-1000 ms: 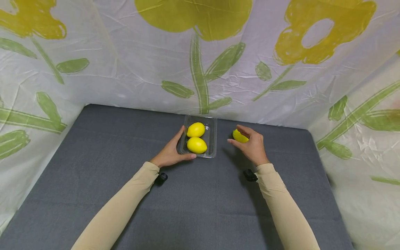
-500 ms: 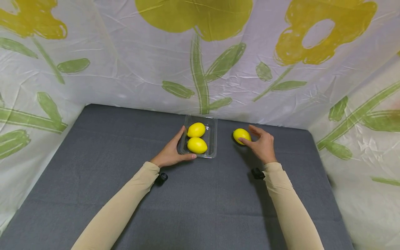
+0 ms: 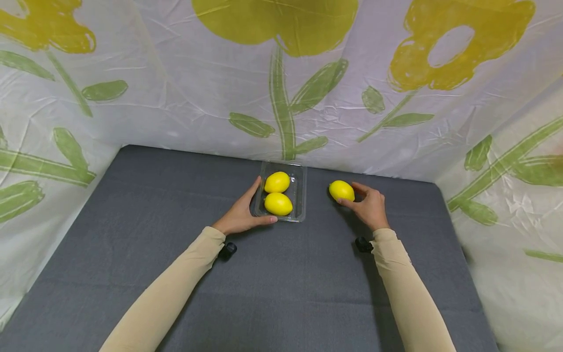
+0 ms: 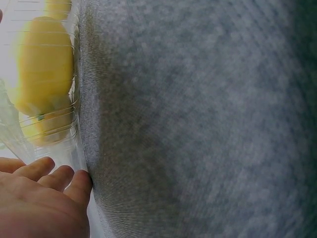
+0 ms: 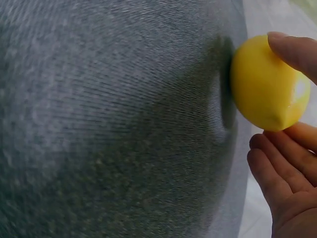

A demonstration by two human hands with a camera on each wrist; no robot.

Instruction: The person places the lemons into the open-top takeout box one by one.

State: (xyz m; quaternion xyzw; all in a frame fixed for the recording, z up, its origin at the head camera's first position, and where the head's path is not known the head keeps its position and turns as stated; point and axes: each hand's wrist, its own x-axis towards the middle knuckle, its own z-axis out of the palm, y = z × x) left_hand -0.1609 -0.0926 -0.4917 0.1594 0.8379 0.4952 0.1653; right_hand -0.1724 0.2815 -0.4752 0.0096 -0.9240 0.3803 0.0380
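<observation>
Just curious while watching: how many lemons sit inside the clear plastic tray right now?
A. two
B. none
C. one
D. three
A: the clear plastic tray holds two lemons, while a third lemon lies outside it on the grey cloth, at the right hand.

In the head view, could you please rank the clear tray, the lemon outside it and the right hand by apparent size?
1. Clear tray
2. Right hand
3. Lemon outside it
All sit at similar distance, so the order seems safe.
</observation>
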